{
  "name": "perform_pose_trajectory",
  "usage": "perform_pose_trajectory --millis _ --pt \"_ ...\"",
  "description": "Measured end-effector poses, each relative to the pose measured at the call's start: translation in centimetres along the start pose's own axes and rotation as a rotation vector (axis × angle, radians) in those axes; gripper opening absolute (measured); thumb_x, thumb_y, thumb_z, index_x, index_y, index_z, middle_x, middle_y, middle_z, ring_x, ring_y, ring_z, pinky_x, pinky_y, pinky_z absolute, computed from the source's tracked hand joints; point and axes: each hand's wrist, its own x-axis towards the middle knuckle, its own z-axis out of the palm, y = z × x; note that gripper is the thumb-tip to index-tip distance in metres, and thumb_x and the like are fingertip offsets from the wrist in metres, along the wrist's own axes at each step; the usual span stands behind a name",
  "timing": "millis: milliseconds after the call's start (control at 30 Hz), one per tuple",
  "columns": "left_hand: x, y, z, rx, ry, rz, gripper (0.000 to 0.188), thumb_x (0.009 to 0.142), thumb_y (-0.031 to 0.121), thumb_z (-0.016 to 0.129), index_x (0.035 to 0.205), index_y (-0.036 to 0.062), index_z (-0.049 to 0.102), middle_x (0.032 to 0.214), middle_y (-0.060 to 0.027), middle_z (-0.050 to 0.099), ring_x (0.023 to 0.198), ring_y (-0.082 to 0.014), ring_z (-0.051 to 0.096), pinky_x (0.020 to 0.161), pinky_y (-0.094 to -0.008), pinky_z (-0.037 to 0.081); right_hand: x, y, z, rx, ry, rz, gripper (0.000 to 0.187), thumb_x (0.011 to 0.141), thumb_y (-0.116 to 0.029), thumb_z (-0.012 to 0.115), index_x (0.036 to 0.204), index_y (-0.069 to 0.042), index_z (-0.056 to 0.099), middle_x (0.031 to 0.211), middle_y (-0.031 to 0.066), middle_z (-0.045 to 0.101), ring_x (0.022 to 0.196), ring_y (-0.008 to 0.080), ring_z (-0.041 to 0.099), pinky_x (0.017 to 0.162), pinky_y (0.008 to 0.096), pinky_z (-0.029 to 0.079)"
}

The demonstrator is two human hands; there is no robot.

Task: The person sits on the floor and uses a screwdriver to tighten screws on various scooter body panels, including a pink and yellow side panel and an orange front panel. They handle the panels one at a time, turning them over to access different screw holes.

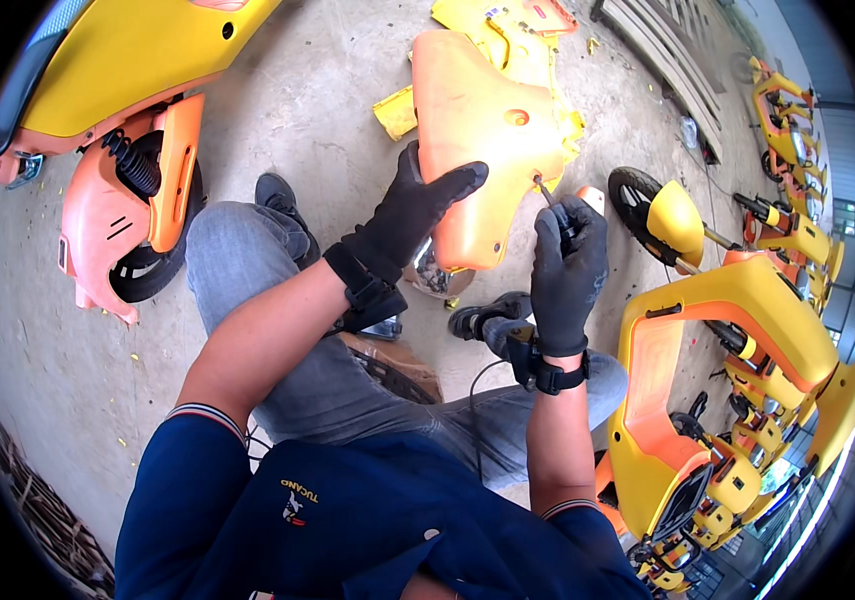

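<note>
An orange plastic scooter panel (478, 120) stands in front of me, its smooth face toward me. My left hand (423, 205), in a black glove, grips its left edge. The thumb lies on the face and the other fingers are hidden behind the edge. In my right hand (570, 265), also gloved, is a screwdriver (545, 190). Its thin shaft reaches a small hole at the panel's right edge; the fingers hide most of the handle. Beyond the panel, yellow plastic parts (498, 40) sit against or behind it.
A yellow and orange scooter (138, 70) stands at the left. Another scooter body (648, 400) is close at my right, with a front wheel (638, 200) nearby. Several more scooters line the right side. Wooden slats (663, 60) lie at the far right. Cardboard (408, 365) lies between my legs.
</note>
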Motion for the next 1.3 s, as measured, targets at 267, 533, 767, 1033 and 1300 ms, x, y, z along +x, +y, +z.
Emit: perform_pose_trajectory --millis 267,533,767,1033,1300 --pt "-0.1 -0.2 0.1 0.050 -0.007 0.041 0.061 0.093 0.018 0.075 0.143 0.0016 0.043 0.130 -0.0128 0.062 0.115 -0.0198 0.064 0.100 -0.0357 0.054 0.4 -1.2 -0.2 -0.192 -0.032 -0.092 0.025 0.097 -0.010 0.067 0.116 0.003 0.058 0.098 0.0157 0.069 0.087 0.0258 0.070 0.075 0.0357 0.055" --pt "-0.3 0.1 0.4 0.040 0.004 0.058 0.065 0.091 0.017 0.077 0.143 0.0014 0.041 0.131 -0.0130 0.061 0.116 -0.0195 0.063 0.101 -0.0359 0.053 0.6 0.3 0.2 -0.273 0.005 -0.248 0.023 0.096 -0.011 0.067 0.112 0.003 0.057 0.100 0.0186 0.064 0.084 0.0302 0.067 0.070 0.0404 0.053" --pt "-0.2 0.1 0.2 0.072 0.010 0.062 0.072 0.091 0.016 0.077 0.147 0.0023 0.033 0.133 -0.0124 0.059 0.117 -0.0185 0.062 0.100 -0.0361 0.054 0.6 -0.9 -0.3 -0.205 -0.147 0.068 0.024 0.097 -0.010 0.066 0.114 0.002 0.055 0.093 0.0182 0.065 0.078 0.0324 0.066 0.071 0.0417 0.053" --pt "-0.3 -0.3 0.4 0.135 0.093 0.039 0.074 0.091 0.015 0.078 0.147 0.0024 0.032 0.132 -0.0118 0.059 0.116 -0.0175 0.062 0.099 -0.0350 0.054 0.6 0.8 -0.1 -0.323 -0.065 -0.208 0.023 0.099 -0.013 0.064 0.113 0.003 0.055 0.093 0.0180 0.066 0.082 0.0327 0.068 0.072 0.0417 0.053" --pt "-0.2 -0.2 0.4 0.126 0.073 0.071 0.077 0.090 0.018 0.079 0.148 0.0031 0.031 0.132 -0.0108 0.058 0.114 -0.0167 0.062 0.096 -0.0341 0.054 0.5 -0.2 -0.1 -0.014 -0.133 0.101 0.018 0.099 -0.015 0.064 0.106 0.001 0.059 0.097 0.0196 0.064 0.083 0.0363 0.064 0.072 0.0414 0.052"
